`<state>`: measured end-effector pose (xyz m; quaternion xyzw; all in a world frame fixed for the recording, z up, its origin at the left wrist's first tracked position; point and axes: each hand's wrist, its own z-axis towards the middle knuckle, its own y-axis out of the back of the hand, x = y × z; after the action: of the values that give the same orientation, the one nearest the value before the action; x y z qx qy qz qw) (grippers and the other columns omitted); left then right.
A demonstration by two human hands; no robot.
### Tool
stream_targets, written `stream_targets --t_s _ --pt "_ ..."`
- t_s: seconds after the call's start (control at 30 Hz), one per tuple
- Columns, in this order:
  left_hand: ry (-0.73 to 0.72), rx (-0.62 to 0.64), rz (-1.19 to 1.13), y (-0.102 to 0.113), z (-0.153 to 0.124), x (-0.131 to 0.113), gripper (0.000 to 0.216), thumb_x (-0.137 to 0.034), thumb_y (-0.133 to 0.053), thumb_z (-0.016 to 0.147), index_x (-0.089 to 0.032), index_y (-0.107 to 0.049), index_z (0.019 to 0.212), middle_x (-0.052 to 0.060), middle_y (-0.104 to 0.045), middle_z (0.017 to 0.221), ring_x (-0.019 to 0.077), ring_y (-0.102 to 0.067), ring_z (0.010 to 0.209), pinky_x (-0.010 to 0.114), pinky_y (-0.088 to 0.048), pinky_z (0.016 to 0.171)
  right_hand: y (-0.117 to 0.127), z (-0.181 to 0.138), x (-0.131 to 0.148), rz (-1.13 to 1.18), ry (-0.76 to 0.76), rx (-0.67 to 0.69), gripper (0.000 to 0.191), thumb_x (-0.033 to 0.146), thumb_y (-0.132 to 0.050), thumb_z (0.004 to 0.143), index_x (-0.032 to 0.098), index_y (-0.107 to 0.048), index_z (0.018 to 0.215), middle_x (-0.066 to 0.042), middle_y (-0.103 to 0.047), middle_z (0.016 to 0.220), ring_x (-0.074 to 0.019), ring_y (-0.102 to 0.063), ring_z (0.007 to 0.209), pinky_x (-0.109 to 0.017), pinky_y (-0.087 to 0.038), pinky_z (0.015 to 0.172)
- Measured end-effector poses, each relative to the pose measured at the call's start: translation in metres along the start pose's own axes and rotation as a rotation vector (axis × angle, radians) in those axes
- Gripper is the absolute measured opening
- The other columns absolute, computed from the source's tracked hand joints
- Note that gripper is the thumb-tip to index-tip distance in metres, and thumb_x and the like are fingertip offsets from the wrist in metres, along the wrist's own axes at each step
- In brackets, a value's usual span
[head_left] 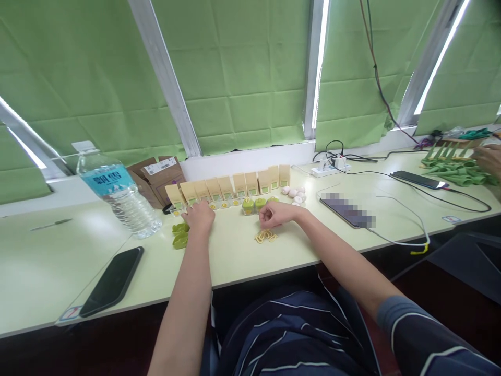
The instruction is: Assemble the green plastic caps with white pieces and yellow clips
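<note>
My left hand (pixel 200 214) rests palm down at the left part of a row of small clear containers (pixel 224 204). Its fingers are bent and slightly apart; nothing shows in them, though the fingertips are partly hidden. Beside its wrist lie green frog-like lids (pixel 180 239). My right hand (pixel 276 214) is closed in a pinch just above a small pile of yellow loops (pixel 266 236). Whatever it pinches is hidden. Just left of it stand clear containers with green tops (pixel 248 206). Behind the row stand several tan paper packets (pixel 226 188) with green labels.
White roundish pieces (pixel 298 198) lie right of the row. At left are a water bottle (pixel 117 188), a cardboard box (pixel 156 180) and a black phone (pixel 112 282). Another phone (pixel 344 211), cables and a power strip (pixel 330 168) lie right. A co-worker's hand (pixel 488 156) is near green pieces.
</note>
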<state>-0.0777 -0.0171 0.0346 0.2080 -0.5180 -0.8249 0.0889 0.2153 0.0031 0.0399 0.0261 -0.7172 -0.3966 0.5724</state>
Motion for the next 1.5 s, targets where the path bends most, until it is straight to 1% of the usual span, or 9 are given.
stream_targets --t_s 0.23,0.43,0.63,0.87,0.93,1.03,1.1,1.3,1.5 --pt "0.032 0.080 0.062 0.005 0.001 -0.002 0.039 -0.013 -0.050 0.083 -0.025 -0.066 0.116 0.016 -0.069 0.116 0.0377 -0.052 0.122 0.058 -0.034 0.101 -0.003 0.001 0.002 -0.010 0.066 -0.129 0.013 0.029 -0.069 0.073 0.017 -0.066 0.076 0.002 -0.066 0.063 -0.0100 -0.060 0.053 -0.022 -0.048 0.056" --pt "-0.035 -0.008 0.016 0.011 -0.003 -0.010 0.041 -0.012 -0.047 0.086 -0.026 -0.065 0.119 0.015 -0.071 0.109 0.0376 -0.057 0.114 0.055 -0.038 0.095 -0.005 0.005 0.000 0.018 0.198 -0.243 0.023 0.039 -0.068 0.081 0.017 -0.067 0.085 -0.002 -0.070 0.074 -0.0100 -0.061 0.053 -0.022 -0.048 0.053" --pt "-0.274 -0.242 -0.210 0.010 -0.009 -0.026 0.033 -0.014 -0.049 0.088 -0.024 -0.065 0.116 0.010 -0.072 0.102 0.0307 -0.060 0.104 0.046 -0.043 0.092 -0.007 0.005 0.002 0.065 0.322 -0.429 0.027 0.044 -0.064 0.086 0.018 -0.059 0.085 -0.004 -0.070 0.082 -0.0116 -0.065 0.058 -0.022 -0.049 0.053" --pt "-0.712 -0.411 -0.547 0.001 -0.019 -0.049 0.025 -0.016 -0.053 0.091 -0.020 -0.062 0.114 0.005 -0.068 0.092 0.0190 -0.061 0.083 0.035 -0.046 0.088 -0.007 0.013 -0.006 0.007 0.350 -0.656 0.026 0.040 -0.067 0.083 0.020 -0.052 0.079 -0.002 -0.069 0.073 -0.0155 -0.068 0.067 -0.025 -0.049 0.059" --pt "-0.768 -0.417 -0.597 0.000 -0.024 -0.054 0.025 -0.017 -0.053 0.092 -0.020 -0.062 0.115 0.004 -0.067 0.091 0.0172 -0.060 0.081 0.033 -0.047 0.086 -0.005 0.016 -0.010 -0.041 0.339 -0.724 0.024 0.040 -0.067 0.083 0.020 -0.054 0.082 -0.001 -0.068 0.071 -0.0150 -0.066 0.065 -0.025 -0.048 0.060" --pt "-0.821 -0.398 -0.645 -0.002 -0.031 -0.062 0.027 -0.019 -0.053 0.094 -0.021 -0.060 0.120 0.003 -0.066 0.091 0.0160 -0.061 0.081 0.032 -0.048 0.085 -0.001 0.018 -0.012 -0.068 0.329 -0.756 0.029 0.039 -0.065 0.086 0.020 -0.056 0.106 0.002 -0.068 0.072 -0.0137 -0.063 0.062 -0.026 -0.047 0.063" --pt "-0.852 -0.381 -0.652 -0.003 -0.034 -0.065 0.027 -0.020 -0.053 0.095 -0.022 -0.059 0.120 0.003 -0.067 0.091 0.0154 -0.062 0.080 0.032 -0.048 0.085 0.001 0.019 -0.012 -0.126 0.308 -0.779 0.029 0.038 -0.059 0.090 0.019 -0.059 0.113 0.001 -0.067 0.071 -0.0136 -0.061 0.061 -0.026 -0.045 0.064" --pt "-0.943 -0.348 -0.622 -0.008 -0.040 -0.071 0.026 -0.020 -0.051 0.096 -0.024 -0.060 0.121 0.004 -0.069 0.095 0.0161 -0.062 0.082 0.033 -0.047 0.084 0.005 0.022 -0.013 -0.241 0.218 -0.808 0.030 0.036 -0.048 0.097 0.017 -0.071 0.095 -0.004 -0.069 0.076 -0.0150 -0.058 0.067 -0.026 -0.041 0.066" --pt "-1.048 -0.354 -0.495 -0.010 -0.044 -0.074 0.026 -0.020 -0.049 0.098 -0.026 -0.064 0.118 0.005 -0.071 0.093 0.0183 -0.060 0.085 0.033 -0.043 0.081 0.008 0.024 -0.018 -0.234 0.173 -0.786 0.040 0.048 -0.048 0.096 0.016 -0.072 0.088 -0.002 -0.065 0.070 -0.0138 -0.052 0.062 -0.026 -0.036 0.062"
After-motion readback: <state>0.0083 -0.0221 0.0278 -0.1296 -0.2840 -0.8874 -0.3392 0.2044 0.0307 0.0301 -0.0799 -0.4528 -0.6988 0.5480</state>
